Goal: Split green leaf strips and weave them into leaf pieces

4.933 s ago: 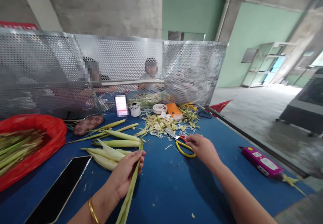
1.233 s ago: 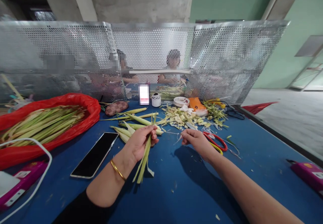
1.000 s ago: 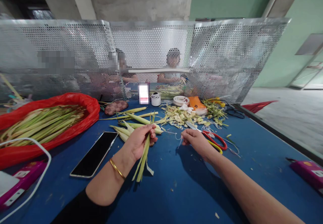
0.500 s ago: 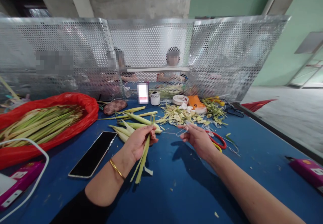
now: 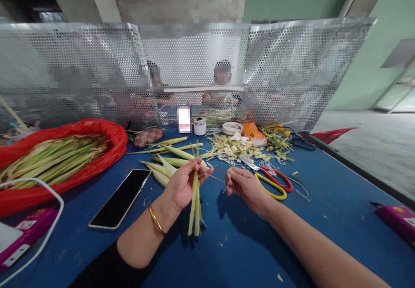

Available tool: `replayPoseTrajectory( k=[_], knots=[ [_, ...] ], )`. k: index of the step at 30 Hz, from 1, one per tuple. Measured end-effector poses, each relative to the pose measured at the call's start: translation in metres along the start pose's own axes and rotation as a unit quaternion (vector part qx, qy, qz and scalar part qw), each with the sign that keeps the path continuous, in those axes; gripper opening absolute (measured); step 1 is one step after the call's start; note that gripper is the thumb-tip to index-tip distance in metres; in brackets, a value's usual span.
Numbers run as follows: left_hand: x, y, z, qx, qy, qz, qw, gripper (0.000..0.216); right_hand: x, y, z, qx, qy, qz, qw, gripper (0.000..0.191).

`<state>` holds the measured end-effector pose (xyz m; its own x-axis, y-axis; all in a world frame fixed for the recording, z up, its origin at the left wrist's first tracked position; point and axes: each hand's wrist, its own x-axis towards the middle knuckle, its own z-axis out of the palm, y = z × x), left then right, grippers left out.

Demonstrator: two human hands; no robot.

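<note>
My left hand is closed around the upper part of a small bundle of green husk strips, whose longer ends hang down toward me. A thin white thread runs from the bundle across to my right hand, which pinches it with curled fingers. Just right of that hand lie scissors with one red and one yellow handle, blades pointing away. Beyond my left hand, several pale green husks rest on the blue table.
At left stands a red bag of long husk strips, with a black phone beside it. Husk scraps, a tape roll and an orange packet lie at the back. A perforated metal screen separates me from other people.
My right hand has come down and slightly left, its fingers curling in on the thread, uncovering the scissors' blades. My left hand has shifted right, and the bundle hangs more upright.
</note>
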<state>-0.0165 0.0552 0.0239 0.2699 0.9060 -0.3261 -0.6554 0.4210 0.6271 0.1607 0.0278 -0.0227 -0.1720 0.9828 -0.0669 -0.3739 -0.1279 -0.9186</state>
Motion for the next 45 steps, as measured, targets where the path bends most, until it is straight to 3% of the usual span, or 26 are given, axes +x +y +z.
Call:
replayPoseTrajectory(
  k=[4, 10, 16, 19, 22, 26, 30, 34, 38, 45],
  knots=[
    [0.001, -0.009, -0.004, 0.063, -0.061, -0.015, 0.996, 0.020, 0.000, -0.004, -0.001, 0.011, 0.009, -0.001, 1.000, 0.034],
    [0.002, -0.018, -0.008, 0.166, -0.057, -0.045, 0.983, 0.019, 0.000, -0.007, -0.001, -0.014, 0.033, -0.022, 0.999, 0.035],
    [0.003, -0.007, -0.009, 0.168, -0.027, -0.040, 0.985, 0.017, 0.010, -0.034, -0.039, -0.094, 0.139, -0.137, 0.976, 0.046],
    [0.004, -0.004, -0.009, 0.149, -0.021, -0.043, 0.988, 0.021, 0.011, -0.038, -0.048, -0.193, 0.161, -0.163, 0.954, 0.037],
    [0.005, -0.003, -0.009, 0.129, -0.019, -0.058, 0.990, 0.024, 0.010, -0.033, -0.048, -0.340, 0.172, -0.170, 0.909, 0.028],
    [0.006, -0.004, -0.009, 0.106, -0.016, -0.070, 0.992, 0.023, 0.011, -0.034, -0.065, -0.520, 0.223, -0.189, 0.803, 0.009],
    [0.004, -0.004, -0.009, 0.097, -0.019, -0.085, 0.991, 0.020, 0.012, -0.040, -0.090, -0.635, 0.268, -0.168, 0.705, 0.010],
    [0.001, -0.003, -0.008, 0.097, -0.027, -0.097, 0.990, 0.017, 0.010, -0.041, -0.094, -0.701, 0.285, -0.168, 0.632, 0.021],
    [-0.001, -0.001, -0.007, 0.097, -0.034, -0.100, 0.990, 0.017, 0.010, -0.040, -0.085, -0.725, 0.286, -0.175, 0.602, 0.034],
    [-0.001, -0.005, -0.008, 0.105, -0.033, -0.084, 0.990, 0.012, 0.010, -0.045, -0.091, -0.701, 0.324, -0.182, 0.609, 0.030]
  ],
)
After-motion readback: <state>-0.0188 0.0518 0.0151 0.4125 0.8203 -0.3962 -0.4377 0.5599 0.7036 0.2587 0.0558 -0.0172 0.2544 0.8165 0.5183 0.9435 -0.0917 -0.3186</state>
